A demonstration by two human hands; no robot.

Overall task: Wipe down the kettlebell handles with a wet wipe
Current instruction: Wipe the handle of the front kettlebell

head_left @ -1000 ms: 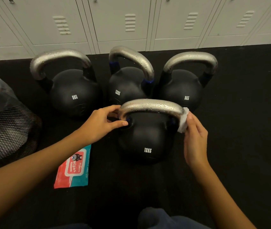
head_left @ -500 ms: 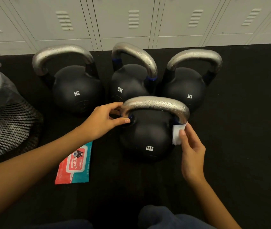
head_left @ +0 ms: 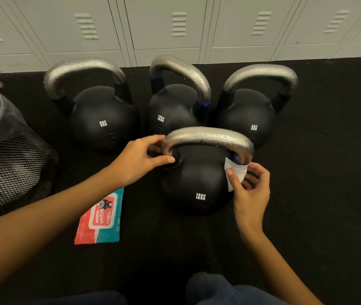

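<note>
Clerk: While the count is running, what is sitting hidden or cut off?

Checker: Item 1, mesh bag point(head_left: 10, 164), is running off the left edge; its contents are not making themselves out. Item 2, lockers point(head_left: 166, 29), are showing lower doors only, tops cut off. Item 3, wipes packet point(head_left: 100, 219), is lying flat on the black floor point(head_left: 329, 194), its upper left corner tucked under the left forearm; small print is too fine to read. A dark-clothed knee is poking in at the bottom edge.

Clerk: And the kettlebells?

Checker: 4 are standing upright. The rear row is holding an 8KG kettlebell point(head_left: 104, 119) at left, a rear 12KG kettlebell point(head_left: 170, 111) in the middle, and a right 8KG kettlebell point(head_left: 247, 119). The front 12KG kettlebell point(head_left: 197, 181) is blocking parts of the rear 2 on the right. All handles are showing droplets.

Clerk: Grip and wipe position?

Checker: The left hand point(head_left: 135, 161) is pinching the left foot of the front handle point(head_left: 208, 137), thumb in front, fingers behind. The right hand point(head_left: 250, 186) is holding the wet wipe point(head_left: 235, 170) between thumb and curled fingers, pressing it against the handle's right foot, just below the bend. Part of the wipe is sitting hidden behind the fingers.
</note>
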